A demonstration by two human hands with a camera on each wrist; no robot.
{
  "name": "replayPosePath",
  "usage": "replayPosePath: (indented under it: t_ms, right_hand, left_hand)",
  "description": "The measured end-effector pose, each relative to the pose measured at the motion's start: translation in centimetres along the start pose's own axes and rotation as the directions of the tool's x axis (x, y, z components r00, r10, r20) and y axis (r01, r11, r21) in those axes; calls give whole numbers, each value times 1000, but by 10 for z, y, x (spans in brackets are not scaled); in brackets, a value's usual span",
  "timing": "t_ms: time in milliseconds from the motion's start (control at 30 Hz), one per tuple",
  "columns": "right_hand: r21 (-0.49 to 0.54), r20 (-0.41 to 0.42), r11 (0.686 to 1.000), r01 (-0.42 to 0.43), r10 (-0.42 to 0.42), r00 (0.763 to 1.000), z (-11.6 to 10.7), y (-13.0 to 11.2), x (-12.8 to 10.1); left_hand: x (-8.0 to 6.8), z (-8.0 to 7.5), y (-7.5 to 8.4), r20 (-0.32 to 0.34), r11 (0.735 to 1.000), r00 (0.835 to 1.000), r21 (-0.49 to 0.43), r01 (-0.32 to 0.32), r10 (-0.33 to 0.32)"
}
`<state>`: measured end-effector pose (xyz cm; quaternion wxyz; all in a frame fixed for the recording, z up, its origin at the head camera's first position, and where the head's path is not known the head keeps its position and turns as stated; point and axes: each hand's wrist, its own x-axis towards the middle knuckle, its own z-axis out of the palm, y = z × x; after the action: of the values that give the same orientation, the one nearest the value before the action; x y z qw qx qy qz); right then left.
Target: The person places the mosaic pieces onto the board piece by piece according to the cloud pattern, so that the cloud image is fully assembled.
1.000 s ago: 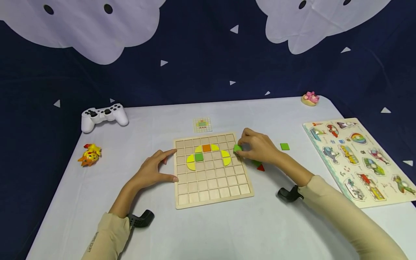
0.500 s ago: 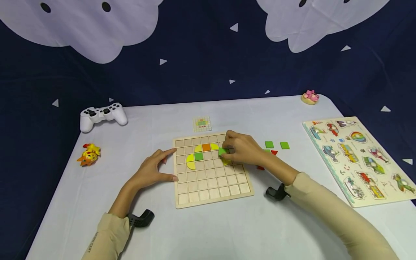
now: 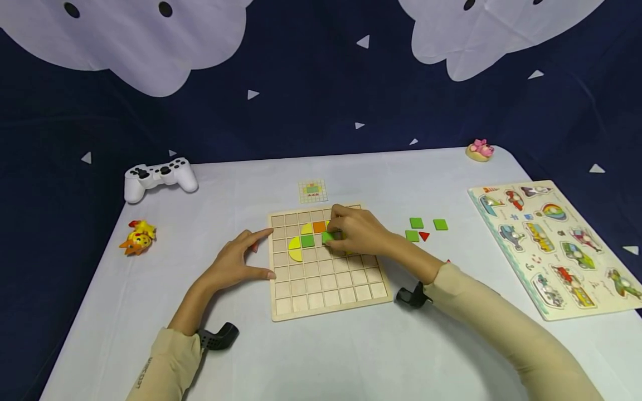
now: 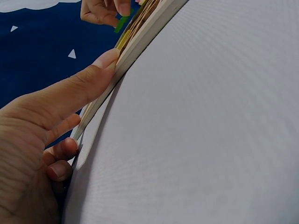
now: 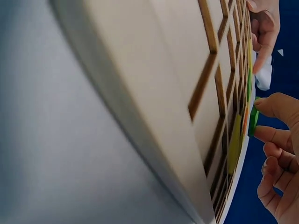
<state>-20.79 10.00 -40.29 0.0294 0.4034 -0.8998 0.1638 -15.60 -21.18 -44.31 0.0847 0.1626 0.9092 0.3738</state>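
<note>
A wooden grid board (image 3: 326,289) lies mid-table with yellow curved pieces, an orange square (image 3: 319,226) and a green square (image 3: 307,240) set in its upper rows. My right hand (image 3: 351,233) pinches a second green square (image 3: 328,236) just over the board, right of the placed green one; the right wrist view shows that tile (image 5: 253,122) between thumb and finger. My left hand (image 3: 241,262) rests on the table with thumb (image 4: 88,79) and forefinger against the board's left edge (image 4: 140,42).
Loose green squares (image 3: 416,223) and a red triangle (image 3: 424,235) lie right of the board. A vehicle peg puzzle (image 3: 551,245) sits far right, a white game controller (image 3: 157,175) and a yellow toy (image 3: 137,238) at left, a pattern card (image 3: 312,191) behind the board, a pink toy (image 3: 478,150) at the back.
My right hand carried the green square leftward from the board's right edge to the cells beside the placed green piece. The left hand stayed put.
</note>
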Motion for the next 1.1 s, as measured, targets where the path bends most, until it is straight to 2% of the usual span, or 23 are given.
replayPosePath:
  t_ms: [167, 267, 467, 733, 900, 1100]
  right_hand:
    - [-2, 1, 1000, 25, -25, 1000, 5, -2, 1]
    - [35, -7, 999, 28, -28, 1000, 6, -3, 1]
    - [107, -8, 994, -11, 12, 1000, 7, -7, 1]
    - [27, 11, 999, -38, 38, 999, 7, -10, 1]
    - [54, -17, 992, -110, 111, 994, -1, -7, -10]
    - [84, -43, 979, -187, 191, 981, -17, 11, -33]
  left_hand:
    - [1, 1, 1, 1, 1000, 1000, 1, 0, 0]
    - [2, 1, 2, 3, 1000, 1000, 3, -3, 3]
    - [3, 0, 2, 3, 1000, 1000, 9, -15, 15]
    - [2, 4, -2, 5, 1000, 1000, 7, 5, -5]
    - [0, 5, -1, 8, 1000, 1000, -3, 8, -8]
    - [-1, 1, 1, -1, 1000, 1000, 13, 5, -5]
